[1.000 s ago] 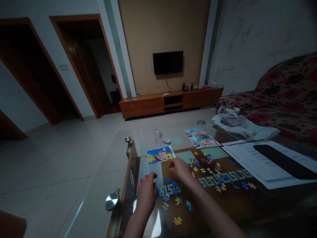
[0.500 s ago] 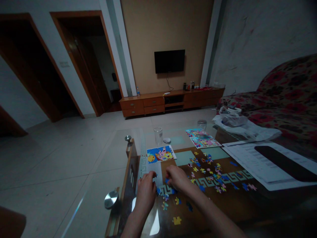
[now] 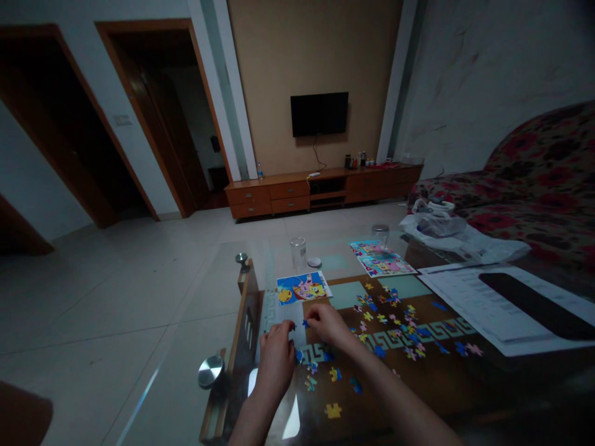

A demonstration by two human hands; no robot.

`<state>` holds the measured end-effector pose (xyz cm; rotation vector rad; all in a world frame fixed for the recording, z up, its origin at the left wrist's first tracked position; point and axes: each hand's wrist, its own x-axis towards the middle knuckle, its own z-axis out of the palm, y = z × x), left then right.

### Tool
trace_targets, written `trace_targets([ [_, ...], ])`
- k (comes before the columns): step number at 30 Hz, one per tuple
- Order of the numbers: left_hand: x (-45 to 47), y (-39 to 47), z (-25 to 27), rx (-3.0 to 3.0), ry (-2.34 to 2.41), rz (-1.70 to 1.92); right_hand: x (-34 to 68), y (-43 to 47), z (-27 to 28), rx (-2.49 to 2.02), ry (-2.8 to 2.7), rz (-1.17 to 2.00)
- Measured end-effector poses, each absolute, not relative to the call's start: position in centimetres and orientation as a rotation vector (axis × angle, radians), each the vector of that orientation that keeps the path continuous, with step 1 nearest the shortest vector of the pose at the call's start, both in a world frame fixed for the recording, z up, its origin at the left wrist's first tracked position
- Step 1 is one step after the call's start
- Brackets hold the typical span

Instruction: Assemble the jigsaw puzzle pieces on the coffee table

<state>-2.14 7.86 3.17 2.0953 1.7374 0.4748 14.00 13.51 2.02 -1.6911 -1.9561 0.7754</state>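
Observation:
My left hand (image 3: pixel 277 352) is closed over the left part of the glass table, with a small dark puzzle piece showing at its fingertips. Facing it, my right hand (image 3: pixel 328 324) pinches a blue puzzle piece (image 3: pixel 305 323) between thumb and finger. The two hands are a short gap apart. Just beyond them lies a cartoon picture card (image 3: pixel 304 288). Loose pieces, among them a yellow puzzle piece (image 3: pixel 333 411), lie nearer to me. A scattered group of puzzle pieces (image 3: pixel 395 320) spreads to the right of my right hand.
Beyond the card stand a clear glass jar (image 3: pixel 298 254) and a round lid (image 3: pixel 314 262). Two more picture cards (image 3: pixel 387 264) lie by another jar (image 3: pixel 380 234). At right are papers (image 3: pixel 469 310), a black phone-like slab (image 3: pixel 534 303) and a plastic bag (image 3: pixel 469 241). A wooden rail (image 3: pixel 246 310) edges the left.
My right hand has shifted slightly up and left, bringing a blue puzzle piece toward my left hand. The left hand stays nearly in place.

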Motion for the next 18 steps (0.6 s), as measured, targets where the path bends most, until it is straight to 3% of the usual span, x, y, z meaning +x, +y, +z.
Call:
trace_targets([
  [18, -2.4, 8.1, 2.6, 2.071, 1.718, 0.507, 11.5, 13.2, 2.7, -1.840, -1.944, 0.637],
])
